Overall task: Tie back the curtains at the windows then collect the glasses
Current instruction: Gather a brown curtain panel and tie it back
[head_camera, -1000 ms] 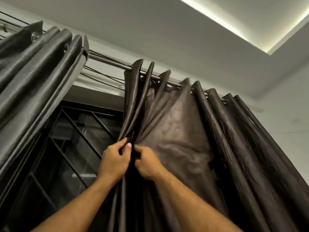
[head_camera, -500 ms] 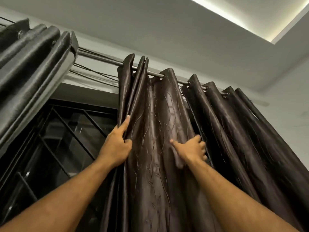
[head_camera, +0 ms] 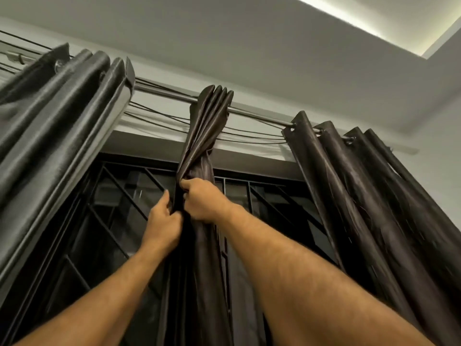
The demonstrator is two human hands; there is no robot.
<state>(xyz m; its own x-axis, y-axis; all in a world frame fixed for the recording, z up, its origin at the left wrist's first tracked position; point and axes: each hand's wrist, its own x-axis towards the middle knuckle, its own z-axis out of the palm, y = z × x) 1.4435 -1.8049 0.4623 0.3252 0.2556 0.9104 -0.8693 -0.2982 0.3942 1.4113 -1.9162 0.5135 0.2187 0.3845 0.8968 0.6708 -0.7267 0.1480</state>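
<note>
Reaching overhead, both hands clench one gathered curtain panel [head_camera: 199,151] that hangs from the curtain rod [head_camera: 259,114] in front of a dark grilled window [head_camera: 129,208]. The left hand [head_camera: 162,226] grips the bunched folds from the left — the right hand [head_camera: 203,201] closes around them just above, the two hands touching. The dark, satiny fabric looks soft, light and probably slippery; a firm grasp around the whole bunch, below the twist, seems wisest. More curtain folds [head_camera: 361,196] hang apart to the right.
</note>
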